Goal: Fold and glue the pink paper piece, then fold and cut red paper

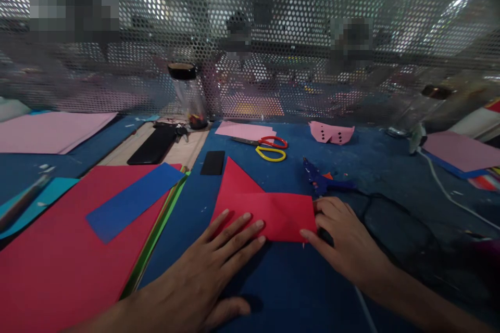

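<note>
A folded red paper (279,210) lies on the blue table in front of me, one pointed corner sticking up at its far left. My left hand (219,255) rests flat on the paper's left part, fingers spread. At the right end, my right hand (344,229) pinches the paper's edge between thumb and fingers. Just beyond the paper are scissors (269,146) with one red and one yellow handle loop, and a small black card (213,163). A blue glue gun (322,179) lies beyond my right hand, its dark cable trailing right.
Left of me lie large red sheets (78,229) with a blue strip (133,200) on top. Behind are a black phone (154,144), a jar (189,96), and a pink cut-out (332,133). A perforated metal screen (289,78) bounds the table's far side. Pink sheets (464,151) lie at right.
</note>
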